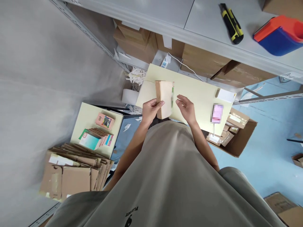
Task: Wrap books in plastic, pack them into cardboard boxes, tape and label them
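My left hand (151,110) grips a thick book (165,99) with yellowed pages, its thumb pressed on the near face and its fingers behind the spine side. The book is held upright above the cream-coloured table (201,91), close to my body. Along its right edge shows a narrow, blurred green and white strip, perhaps a cover. A little to the right of that strip is my right hand (187,107), fingers loosely bent and apart, with nothing visible in it.
A pixelated pink phone-like object (217,113) and a white box (226,95) lie on the table's right. Left, a side table holds books (105,121) beside flattened cardboard (75,173). An open carton (243,138) stands right. The shelf ahead bears a box cutter (232,25) and tape dispenser (279,36).
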Available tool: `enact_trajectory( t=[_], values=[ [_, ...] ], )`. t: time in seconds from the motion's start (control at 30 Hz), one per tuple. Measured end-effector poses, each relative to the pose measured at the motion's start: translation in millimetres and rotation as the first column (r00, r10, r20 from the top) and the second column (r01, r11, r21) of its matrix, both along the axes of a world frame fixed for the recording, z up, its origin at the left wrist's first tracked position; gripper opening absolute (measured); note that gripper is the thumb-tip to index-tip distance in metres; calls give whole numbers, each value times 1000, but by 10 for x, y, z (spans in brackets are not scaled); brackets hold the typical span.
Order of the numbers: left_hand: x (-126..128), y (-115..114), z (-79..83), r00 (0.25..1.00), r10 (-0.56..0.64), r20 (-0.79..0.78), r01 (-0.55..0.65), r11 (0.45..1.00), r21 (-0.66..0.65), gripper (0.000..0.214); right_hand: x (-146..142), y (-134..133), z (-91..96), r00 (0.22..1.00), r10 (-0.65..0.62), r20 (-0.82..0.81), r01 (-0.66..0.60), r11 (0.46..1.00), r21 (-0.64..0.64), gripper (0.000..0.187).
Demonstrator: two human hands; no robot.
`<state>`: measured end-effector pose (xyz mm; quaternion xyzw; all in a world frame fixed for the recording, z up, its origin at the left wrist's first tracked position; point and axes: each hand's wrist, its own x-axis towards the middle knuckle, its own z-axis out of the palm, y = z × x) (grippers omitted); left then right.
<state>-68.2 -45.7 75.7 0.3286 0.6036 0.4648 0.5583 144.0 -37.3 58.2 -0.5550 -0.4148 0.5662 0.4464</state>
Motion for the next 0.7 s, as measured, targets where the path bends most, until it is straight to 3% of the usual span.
enact_trajectory(
  t=[0.1, 0.23, 0.3, 0.43, 0.57, 0.7],
  values=[
    [188, -58, 50, 990, -35, -133, 41, 998, 44, 45, -203, -70, 120, 995, 103, -9, -103, 995, 3, 71],
    [351, -191, 137, 982, -164, -99, 171, 982, 73, 48, -212, -8, 216, 991, 21, 132, -25, 999, 27, 56],
    [308, -215, 182, 984, -164, -63, 171, 978, 119, 51, -100, 58, 235, 997, 22, 69, -25, 999, 31, 57],
    [39, -138, 222, 993, 69, -91, -55, 988, 146, 65, 78, 90, 262, 982, 82, -168, -89, 996, -32, 66],
    [-145, -60, 178, 990, -56, 129, 57, 998, -6, 71, 74, 19, 256, 954, 82, -288, -112, 990, -91, 73],
    [-132, -60, 146, 987, -32, 158, 40, 998, -45, 71, 52, 2, 194, 957, 105, -272, -139, 984, -109, 75]
  ],
)
